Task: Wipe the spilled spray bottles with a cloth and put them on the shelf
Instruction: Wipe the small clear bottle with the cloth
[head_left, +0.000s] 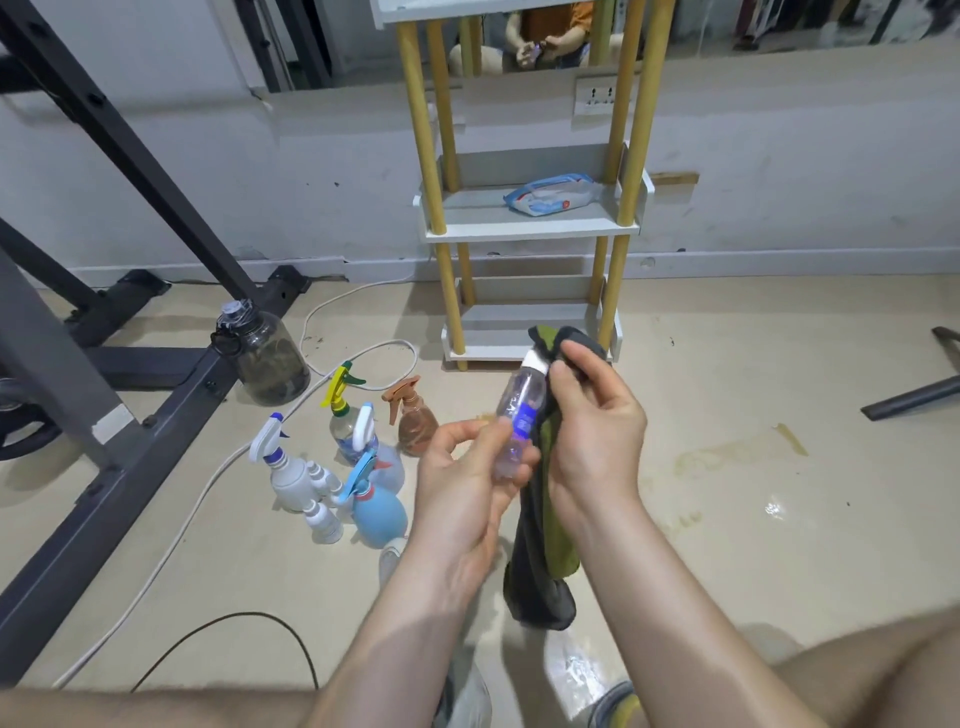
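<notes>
My left hand (467, 488) grips the lower end of a small clear spray bottle (519, 410) with a blue label, held tilted in front of me. My right hand (592, 426) holds a green and dark grey cloth (545, 551) against the bottle's upper side; the cloth covers the bottle's top and hangs down below my hands. Several more spray bottles stand on the floor to the left: a white one (288, 473), a blue one (376, 512), a brown one (413, 421) and one with a yellow trigger (340, 400). The shelf (524, 228) with yellow posts stands against the wall ahead.
A pack of wipes (550, 195) lies on the shelf's middle tier. A dark jug (265, 358) and a black metal frame (130, 332) stand at left, with a white cable (208, 483) running across the floor. Wet stains (727, 462) mark the floor at right.
</notes>
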